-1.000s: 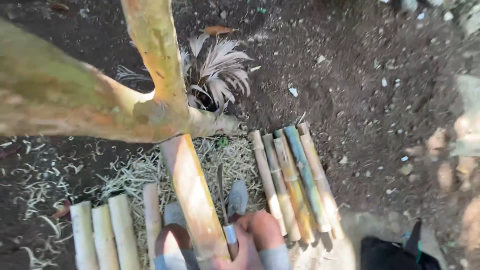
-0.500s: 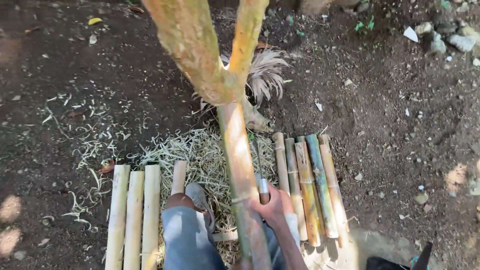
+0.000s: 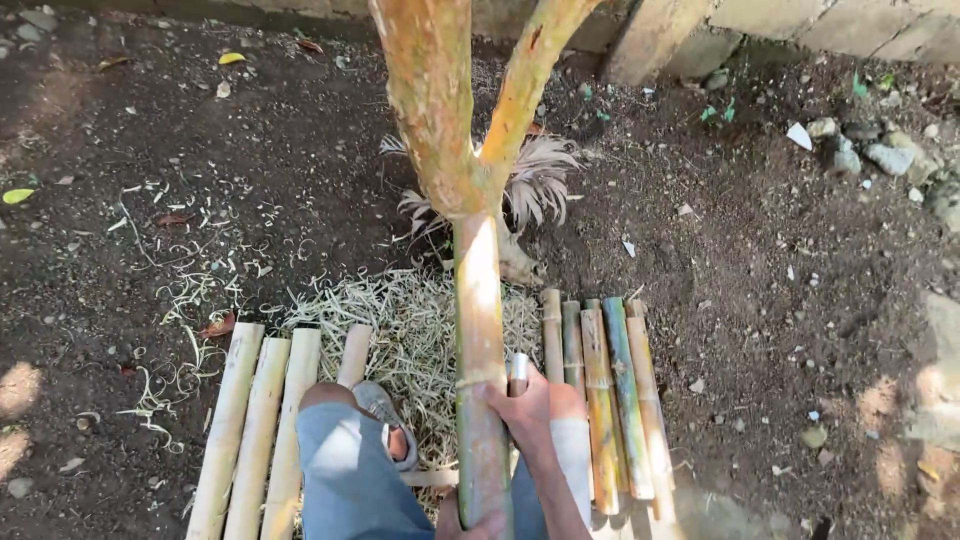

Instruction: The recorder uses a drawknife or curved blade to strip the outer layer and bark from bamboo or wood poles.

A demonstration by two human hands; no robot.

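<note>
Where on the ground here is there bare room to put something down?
Bare soil lies right of the coloured bamboo pieces, and more left of the pale bamboo pieces. It is crowded in the middle: shavings, forked trunk, knee and right hand.

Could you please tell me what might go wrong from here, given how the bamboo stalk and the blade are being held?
The right hand grips a metal blade against the upright green-yellow bamboo stalk; a slip could perhaps send it toward the sandalled foot just beside it. The other hand holds the stalk low at the frame edge, possibly in the blade's path. The loose pale shavings underfoot may give poor footing.
</note>
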